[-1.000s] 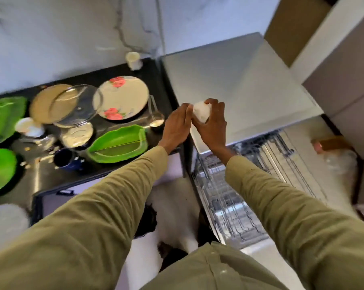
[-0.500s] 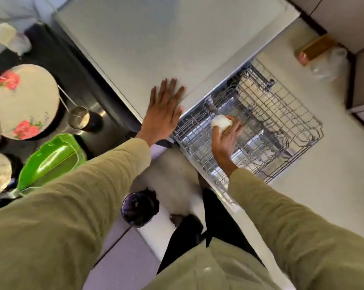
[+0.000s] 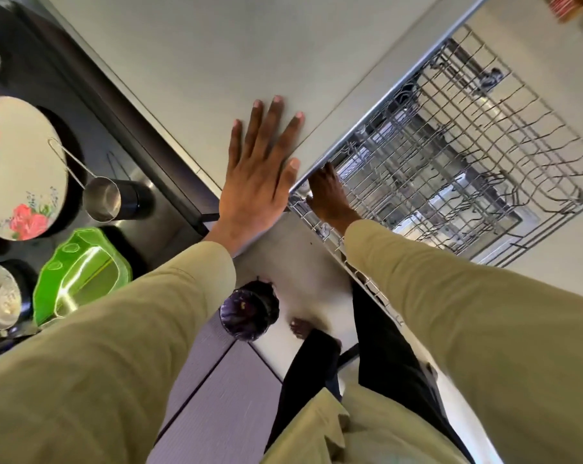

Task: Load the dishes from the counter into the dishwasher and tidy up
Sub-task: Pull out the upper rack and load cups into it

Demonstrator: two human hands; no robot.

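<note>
Both arms are covered to the wrist by long sleeves (image 3: 484, 313) of plain khaki-olive cloth, loose and softly creased, without cuffs or buttons showing. The shirt's hem (image 3: 333, 430) hangs in the same cloth over black trousers (image 3: 377, 346). One foot (image 3: 300, 328) is bare.

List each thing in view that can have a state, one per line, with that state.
left hand: fingers straight, flat on the grey worktop
right hand: reaching into the rack, fingers hidden under the worktop edge
dishwasher rack: pulled out, mostly bare wire
floral plate: on the counter, not loaded
green dish: on the counter, not loaded
steel measuring cup: on the counter, tipped on its side
</note>
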